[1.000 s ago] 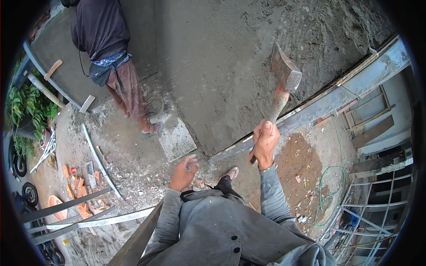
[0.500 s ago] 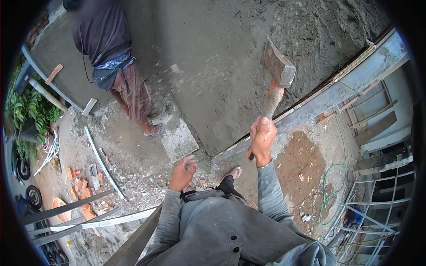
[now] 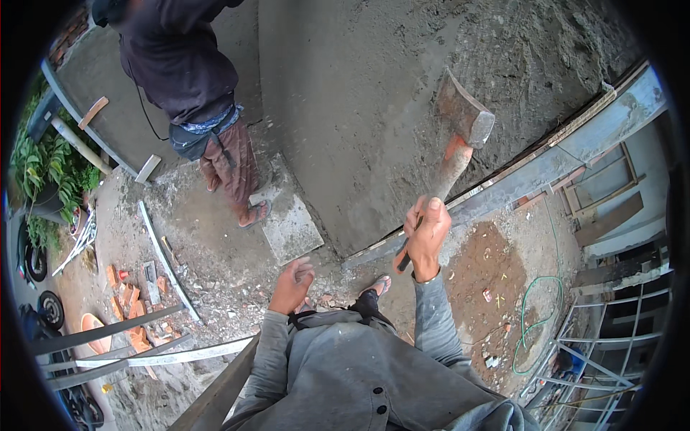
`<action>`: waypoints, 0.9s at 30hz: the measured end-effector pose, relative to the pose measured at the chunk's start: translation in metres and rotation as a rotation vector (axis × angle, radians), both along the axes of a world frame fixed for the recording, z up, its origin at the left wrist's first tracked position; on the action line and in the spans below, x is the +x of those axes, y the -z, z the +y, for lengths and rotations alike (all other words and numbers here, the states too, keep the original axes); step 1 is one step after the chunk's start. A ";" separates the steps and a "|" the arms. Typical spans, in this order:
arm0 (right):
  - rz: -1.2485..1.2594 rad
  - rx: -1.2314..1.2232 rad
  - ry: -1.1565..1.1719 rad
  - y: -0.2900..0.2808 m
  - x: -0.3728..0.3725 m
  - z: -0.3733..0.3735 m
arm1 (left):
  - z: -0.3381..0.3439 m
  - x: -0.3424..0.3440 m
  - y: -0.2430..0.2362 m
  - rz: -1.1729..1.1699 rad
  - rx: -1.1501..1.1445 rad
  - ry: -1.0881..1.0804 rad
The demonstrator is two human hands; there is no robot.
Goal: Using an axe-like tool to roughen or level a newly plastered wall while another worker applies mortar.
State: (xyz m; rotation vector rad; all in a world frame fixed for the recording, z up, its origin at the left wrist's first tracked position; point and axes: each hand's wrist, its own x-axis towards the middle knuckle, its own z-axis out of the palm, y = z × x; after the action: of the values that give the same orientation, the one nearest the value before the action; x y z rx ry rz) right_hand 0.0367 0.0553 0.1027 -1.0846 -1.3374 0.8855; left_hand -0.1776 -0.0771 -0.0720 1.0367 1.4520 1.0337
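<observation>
My right hand [image 3: 429, 237] is closed round the handle of an axe [image 3: 456, 161]. Its worn metal head [image 3: 466, 113] hangs over the wet grey concrete [image 3: 345, 129], blade edge toward the upper left. The dark butt of the handle sticks out below my fist. My left hand [image 3: 292, 285] is empty in front of my body, its fingers loosely bent, just below a flat concrete-coloured slab [image 3: 295, 230].
A co-worker [image 3: 190, 93] stands to the left at the concrete's edge. A long metal form board [image 3: 575, 154] bounds the concrete on the right. Broken bricks [image 3: 131, 305] and metal bars [image 3: 169, 262] lie at left. A green hose [image 3: 535, 316] lies at right.
The axe and my right hand have shifted slightly right and downward in view. The co-worker has raised an arm and leans further right; the splash of flying grey specks has mostly gone.
</observation>
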 end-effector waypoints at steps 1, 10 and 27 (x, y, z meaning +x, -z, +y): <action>0.000 -0.007 -0.002 -0.010 -0.003 -0.012 | -0.006 0.000 -0.001 0.000 -0.007 -0.002; 0.132 0.587 -0.040 -0.038 -0.015 -0.008 | 0.004 0.001 0.001 -0.002 -0.014 0.037; -0.153 0.222 0.066 -0.032 -0.018 0.030 | 0.016 -0.006 0.007 -0.042 -0.018 0.025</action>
State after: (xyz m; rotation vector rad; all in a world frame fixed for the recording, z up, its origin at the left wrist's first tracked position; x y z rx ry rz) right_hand 0.0186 0.0853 0.1348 -1.0319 -1.4790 0.5992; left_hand -0.1832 -0.0613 -0.0789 1.0118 1.4090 1.0172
